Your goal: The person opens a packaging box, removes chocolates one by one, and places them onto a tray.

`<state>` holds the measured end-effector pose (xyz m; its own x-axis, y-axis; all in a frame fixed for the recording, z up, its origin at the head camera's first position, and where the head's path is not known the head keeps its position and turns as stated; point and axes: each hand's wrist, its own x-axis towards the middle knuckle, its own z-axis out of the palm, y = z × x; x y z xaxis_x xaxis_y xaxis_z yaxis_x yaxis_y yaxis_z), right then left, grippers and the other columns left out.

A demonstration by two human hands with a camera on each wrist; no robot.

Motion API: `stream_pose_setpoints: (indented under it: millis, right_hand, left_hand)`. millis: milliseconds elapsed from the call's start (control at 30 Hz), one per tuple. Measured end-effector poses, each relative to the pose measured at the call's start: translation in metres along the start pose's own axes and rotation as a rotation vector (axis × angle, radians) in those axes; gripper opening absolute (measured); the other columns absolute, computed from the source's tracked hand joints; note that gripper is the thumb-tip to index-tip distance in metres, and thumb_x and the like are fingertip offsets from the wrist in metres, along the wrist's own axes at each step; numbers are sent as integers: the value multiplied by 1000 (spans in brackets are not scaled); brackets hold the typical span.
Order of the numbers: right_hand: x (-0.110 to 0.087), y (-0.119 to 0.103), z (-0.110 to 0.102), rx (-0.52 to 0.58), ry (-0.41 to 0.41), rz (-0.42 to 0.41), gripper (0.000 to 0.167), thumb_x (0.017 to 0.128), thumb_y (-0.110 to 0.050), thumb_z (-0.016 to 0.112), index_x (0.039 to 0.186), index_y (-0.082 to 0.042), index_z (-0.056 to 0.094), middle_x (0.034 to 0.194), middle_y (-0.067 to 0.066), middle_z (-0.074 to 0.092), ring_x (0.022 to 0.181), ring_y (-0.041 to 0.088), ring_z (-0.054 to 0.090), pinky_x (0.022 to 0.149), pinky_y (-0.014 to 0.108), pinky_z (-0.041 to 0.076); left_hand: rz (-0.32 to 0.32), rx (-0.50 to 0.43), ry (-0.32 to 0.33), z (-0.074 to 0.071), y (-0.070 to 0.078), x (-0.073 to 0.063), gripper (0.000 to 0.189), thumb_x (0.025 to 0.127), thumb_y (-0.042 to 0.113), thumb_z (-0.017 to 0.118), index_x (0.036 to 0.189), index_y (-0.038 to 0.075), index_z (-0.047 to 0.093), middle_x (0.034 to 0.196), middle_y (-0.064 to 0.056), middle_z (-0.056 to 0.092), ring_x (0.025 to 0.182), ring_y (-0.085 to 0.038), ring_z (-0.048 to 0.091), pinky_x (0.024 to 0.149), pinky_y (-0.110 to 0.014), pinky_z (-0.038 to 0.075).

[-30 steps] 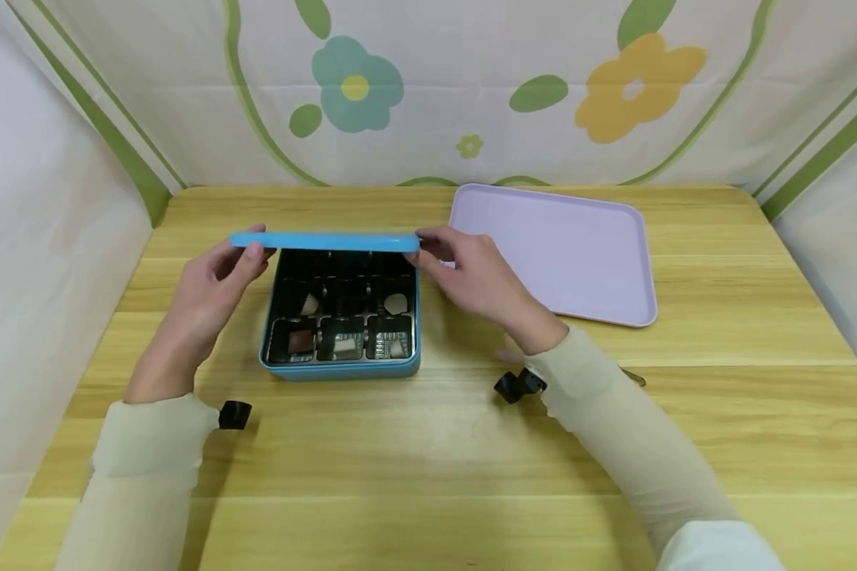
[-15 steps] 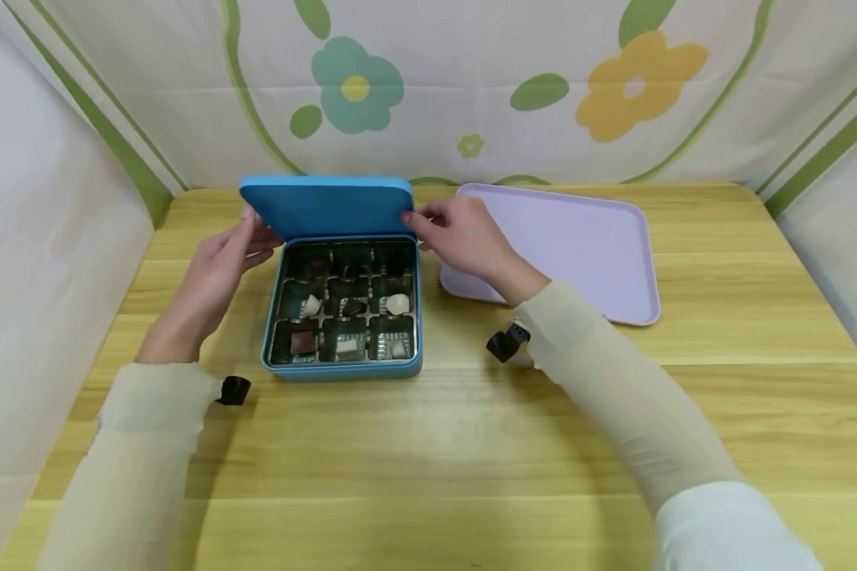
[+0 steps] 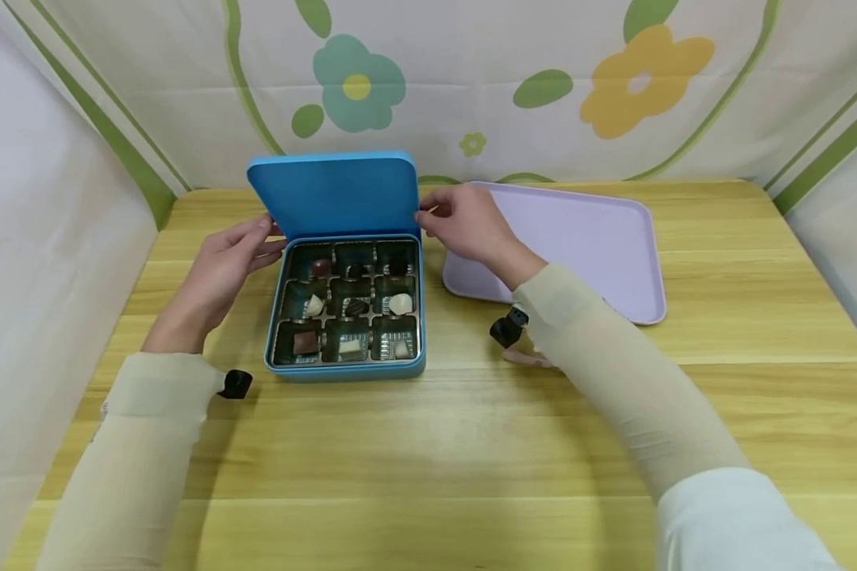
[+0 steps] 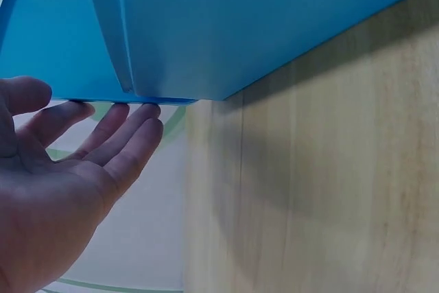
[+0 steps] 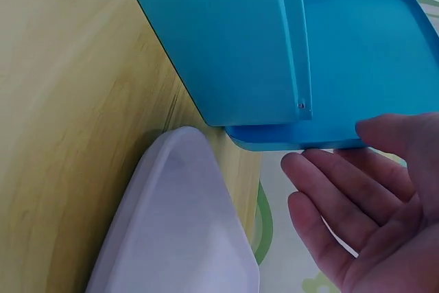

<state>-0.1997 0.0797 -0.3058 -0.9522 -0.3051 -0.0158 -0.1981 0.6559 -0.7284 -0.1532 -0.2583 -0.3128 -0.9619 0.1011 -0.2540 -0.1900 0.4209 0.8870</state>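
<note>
A blue tin (image 3: 350, 373) stands on the table, its hinged lid (image 3: 337, 194) tilted up and back. Inside, a dark divided insert holds chocolates, among them a brown square (image 3: 305, 342), a white round piece (image 3: 400, 304) and a dark striped one (image 3: 356, 307). At the lid's left edge is my left hand (image 3: 221, 274); its fairly straight fingertips (image 4: 147, 111) touch the rim from outside. My right hand (image 3: 467, 222) pinches the lid's right edge, the thumb (image 5: 377, 132) on the inner face and the fingers against the outer rim.
To the right of the tin lies a lilac tray (image 3: 586, 238), partly behind my right forearm. A flowered cloth (image 3: 464, 87) hangs just behind the wooden table (image 3: 436, 476). Black wrist cameras (image 3: 237, 385) sit at both cuffs.
The lid has swung up and back from nearly level to steeply raised, uncovering all rows of chocolates. Both hands rose with it and stayed at its side edges.
</note>
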Motion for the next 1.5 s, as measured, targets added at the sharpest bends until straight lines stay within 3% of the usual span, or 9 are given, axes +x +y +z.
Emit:
stream_pose_setpoints:
  millis: [267, 533, 633, 833, 967, 1200, 1367, 1500]
  right_hand:
    - [8, -1, 3, -22, 4, 3, 34, 109, -28, 64, 132, -7, 77, 121, 11, 81, 105, 24, 78, 91, 40, 61]
    - [20, -4, 6, -91, 45, 23, 32, 109, -23, 64, 131, -3, 77, 117, 13, 82, 93, 21, 80, 81, 36, 62]
    - [24, -4, 7, -118, 56, 36, 32, 109, -22, 64, 131, -2, 77, 115, 14, 82, 91, 21, 80, 80, 36, 63]
    - [30, -2, 8, -95, 57, 86, 33, 108, -20, 66, 133, 1, 75, 116, 15, 82, 91, 22, 81, 81, 35, 64]
    - [29, 0, 7, -74, 65, 86, 35, 106, -16, 69, 136, 3, 72, 119, 18, 81, 90, 25, 82, 84, 37, 65]
    - [27, 8, 10, -22, 8, 92, 49, 102, -8, 72, 148, 4, 62, 117, 20, 81, 96, 28, 81, 89, 39, 65]
    - [27, 12, 11, -58, -30, 122, 54, 101, -9, 73, 152, 1, 58, 123, 18, 79, 105, 28, 77, 92, 40, 63]
    - [27, 13, 13, -139, -71, 122, 52, 102, -13, 71, 151, 1, 60, 115, 18, 80, 99, 27, 75, 93, 40, 61]
  left_hand:
    - [-12, 10, -25, -3, 0, 7, 78, 112, 60, 34, 171, 10, 28, 174, -17, 35, 160, -34, 39, 132, -52, 31]
    - [-10, 57, -94, -4, 2, 18, 67, 116, 48, 34, 174, 23, 13, 182, -4, 16, 164, -31, 32, 133, -53, 29]
    - [-10, 82, -88, -5, 1, 22, 64, 116, 47, 37, 173, 27, 17, 182, -2, 18, 162, -31, 36, 132, -52, 31]
    - [-24, 87, -39, -2, 0, 29, 61, 115, 42, 47, 171, 26, 29, 175, -9, 37, 153, -29, 50, 125, -44, 43]
    - [-23, 78, -31, -1, -1, 34, 59, 114, 37, 51, 169, 26, 34, 174, -9, 40, 150, -28, 53, 124, -43, 45]
    - [-2, 89, -67, -1, -6, 37, 54, 115, 31, 52, 167, 27, 41, 174, -6, 40, 146, -26, 53, 127, -49, 41]
    - [15, 60, -107, -1, -9, 38, 51, 116, 26, 49, 166, 23, 44, 174, -5, 39, 151, -24, 47, 130, -48, 37]
    - [-6, 58, -132, 0, -12, 37, 51, 117, 26, 45, 167, 16, 42, 176, -6, 36, 159, -26, 41, 131, -46, 36]
